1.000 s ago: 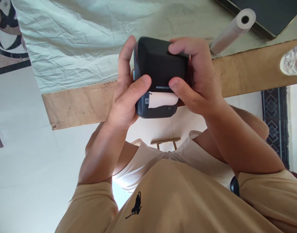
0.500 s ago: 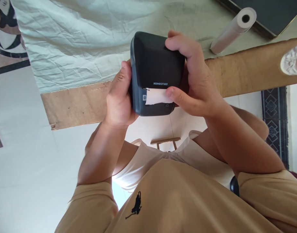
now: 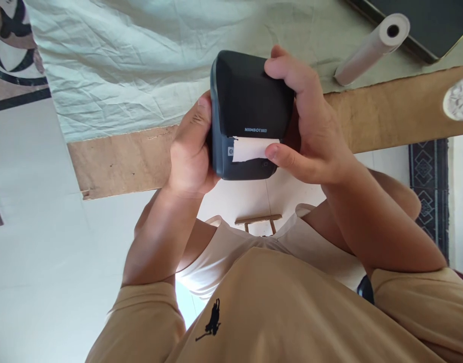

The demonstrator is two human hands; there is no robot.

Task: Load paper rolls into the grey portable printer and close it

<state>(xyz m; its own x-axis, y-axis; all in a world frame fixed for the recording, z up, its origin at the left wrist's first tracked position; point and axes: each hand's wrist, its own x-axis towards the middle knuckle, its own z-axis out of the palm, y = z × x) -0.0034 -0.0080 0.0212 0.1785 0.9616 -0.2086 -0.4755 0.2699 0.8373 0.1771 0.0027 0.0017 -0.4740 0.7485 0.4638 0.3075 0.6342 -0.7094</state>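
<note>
A black label printer (image 3: 252, 96) marked NIIMBOT is held up between both hands, over the table's front edge. From its front slot hangs a short strip of white paper (image 3: 250, 149) with a ragged edge. My left hand (image 3: 191, 146) grips the printer's left side, thumb along the edge and the other fingers hidden behind it. My right hand (image 3: 314, 116) clasps the right side, with a finger over the upper right corner. Its thumb lies on the right end of the paper strip, near the power button.
A white paper roll (image 3: 371, 50) stands on the pale green cloth (image 3: 140, 65) at the right. Behind it lies a dark flat object (image 3: 424, 25). A clear glass-like object (image 3: 460, 101) sits on the bare wooden edge (image 3: 121, 164). A small wooden stool (image 3: 258, 219) shows below.
The printer and both hands have shifted slightly to the right in view, along with the table things. The grip and the paper strip look the same.
</note>
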